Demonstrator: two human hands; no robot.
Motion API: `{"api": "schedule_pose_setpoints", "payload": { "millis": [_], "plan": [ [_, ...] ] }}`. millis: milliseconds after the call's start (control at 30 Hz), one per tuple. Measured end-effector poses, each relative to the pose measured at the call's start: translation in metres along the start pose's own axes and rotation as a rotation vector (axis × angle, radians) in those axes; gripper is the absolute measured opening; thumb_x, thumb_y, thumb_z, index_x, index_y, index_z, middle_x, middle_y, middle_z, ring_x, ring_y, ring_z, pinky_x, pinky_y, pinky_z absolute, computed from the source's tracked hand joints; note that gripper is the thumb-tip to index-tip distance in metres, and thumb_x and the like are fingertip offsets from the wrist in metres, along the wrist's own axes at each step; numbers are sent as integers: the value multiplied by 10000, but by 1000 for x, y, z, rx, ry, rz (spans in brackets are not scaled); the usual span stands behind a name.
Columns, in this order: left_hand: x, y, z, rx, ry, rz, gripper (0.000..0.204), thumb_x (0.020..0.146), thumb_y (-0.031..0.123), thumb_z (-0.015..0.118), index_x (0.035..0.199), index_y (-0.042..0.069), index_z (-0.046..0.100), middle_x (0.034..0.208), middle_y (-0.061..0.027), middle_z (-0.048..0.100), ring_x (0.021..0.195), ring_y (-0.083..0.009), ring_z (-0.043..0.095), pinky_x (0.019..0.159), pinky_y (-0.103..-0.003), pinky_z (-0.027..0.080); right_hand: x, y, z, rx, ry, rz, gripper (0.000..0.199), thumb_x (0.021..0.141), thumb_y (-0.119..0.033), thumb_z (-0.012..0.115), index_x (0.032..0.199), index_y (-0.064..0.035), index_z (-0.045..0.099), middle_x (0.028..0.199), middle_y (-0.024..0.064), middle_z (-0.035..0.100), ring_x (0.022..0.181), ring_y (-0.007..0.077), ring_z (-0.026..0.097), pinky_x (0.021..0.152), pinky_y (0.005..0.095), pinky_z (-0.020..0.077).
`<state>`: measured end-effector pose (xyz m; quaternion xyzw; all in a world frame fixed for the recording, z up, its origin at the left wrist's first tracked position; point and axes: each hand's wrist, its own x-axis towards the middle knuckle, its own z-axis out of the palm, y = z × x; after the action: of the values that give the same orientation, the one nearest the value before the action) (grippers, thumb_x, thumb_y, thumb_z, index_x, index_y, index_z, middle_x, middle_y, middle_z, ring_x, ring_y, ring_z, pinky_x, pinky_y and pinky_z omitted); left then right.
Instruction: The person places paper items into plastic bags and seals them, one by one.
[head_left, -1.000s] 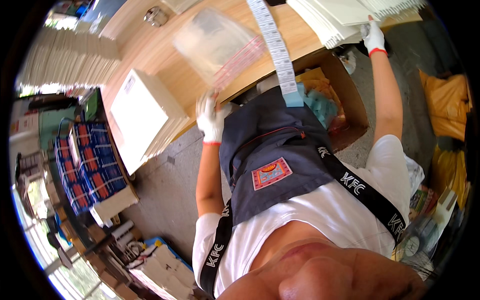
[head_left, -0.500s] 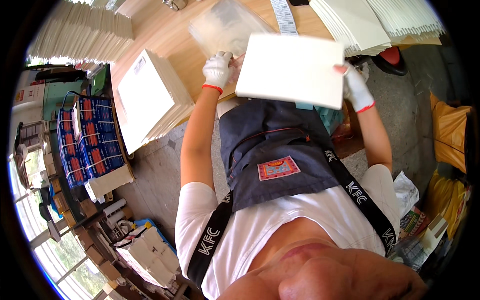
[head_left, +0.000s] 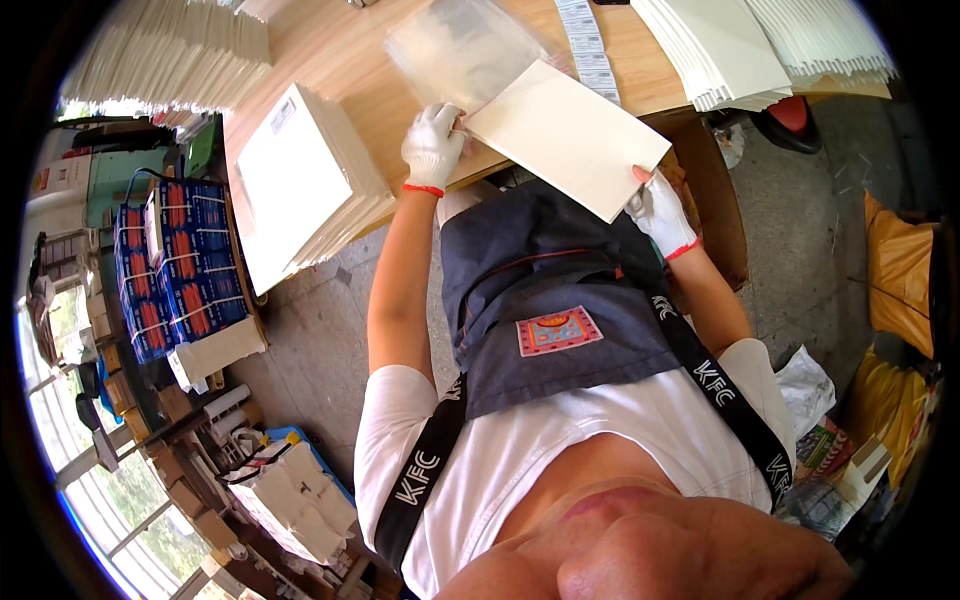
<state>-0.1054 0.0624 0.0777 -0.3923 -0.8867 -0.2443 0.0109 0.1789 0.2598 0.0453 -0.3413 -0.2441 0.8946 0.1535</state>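
My right hand (head_left: 660,212), in a white glove with a red cuff, grips the near right corner of a flat white board (head_left: 570,140), thumb on top. The board is tilted, its left corner close to my left fingertips. My left hand (head_left: 433,145), gloved alike, is closed at the table's front edge, pinching the near edge of a clear plastic bag (head_left: 425,50). The bag lies flat on the table, partly under the board's far side. What exactly lies between the left fingertips is hard to see.
A stack of white boards (head_left: 300,190) stands on the wooden table (head_left: 330,55) at left, with another tall stack (head_left: 170,55) behind it. A label strip (head_left: 588,50) lies beyond the board. More white boards (head_left: 710,50) are at far right. A cardboard box (head_left: 715,190) stands below the table edge.
The board has turned clockwise and its right end has come down toward me. My right hand has moved left and nearer with it. My left hand stays about in place.
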Motion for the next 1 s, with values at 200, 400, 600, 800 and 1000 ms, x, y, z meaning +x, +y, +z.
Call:
{"api": "schedule_pose_setpoints", "payload": {
  "millis": [200, 400, 600, 800, 1000],
  "plan": [
    [-11, 16, -6, -245, 52, 80, 241, 729, -8, 512, 915, 117, 601, 910, -46, 617, 707, -208, 616, 615, -320, 491, -4, 19, 14, -9, -38, -77, 202, 872, -180, 583, 1039, -89, 512, 794, 34, 600, 456, 107, 519, 364, 218, 391],
    [-59, 56, 72, -1025, 647, -317, 759, 808, -61, 565, 1422, 121, 156, 1133, -80, 555, 840, -172, 597, 712, -300, 522, -28, 24, 34, -51, -90, -109, 246, 888, -194, 560, 1089, -81, 474, 794, 59, 598, 464, 121, 533, 367, 234, 383],
    [-47, 62, 98, -1751, 342, -681, 166, 891, 70, 541, 1024, -25, 571, 921, -70, 634, 778, -156, 620, 666, -278, 513, -37, 18, 44, -136, -147, -123, 258, 901, -208, 551, 1099, -69, 464, 793, 69, 596, 492, 140, 550, 387, 247, 405],
    [-126, 75, 118, -1617, 27, -810, 165, 899, 121, 527, 1030, 27, 563, 906, -88, 640, 708, -167, 625, 637, -294, 537, -5, 52, 40, -162, -67, 37, 158, 917, -100, 506, 1058, -29, 511, 948, 124, 591, 824, 250, 634, 731, 377, 558],
    [-124, 50, 86, -1705, -232, -980, 162, 917, 158, 491, 1036, 60, 542, 931, -84, 630, 713, -192, 627, 667, -345, 549, 21, 83, 58, 266, -245, 293, 347, 967, -186, 392, 1258, 2, 408, 1147, 160, 557, 1022, 301, 585, 903, 404, 494]
  ]
}}
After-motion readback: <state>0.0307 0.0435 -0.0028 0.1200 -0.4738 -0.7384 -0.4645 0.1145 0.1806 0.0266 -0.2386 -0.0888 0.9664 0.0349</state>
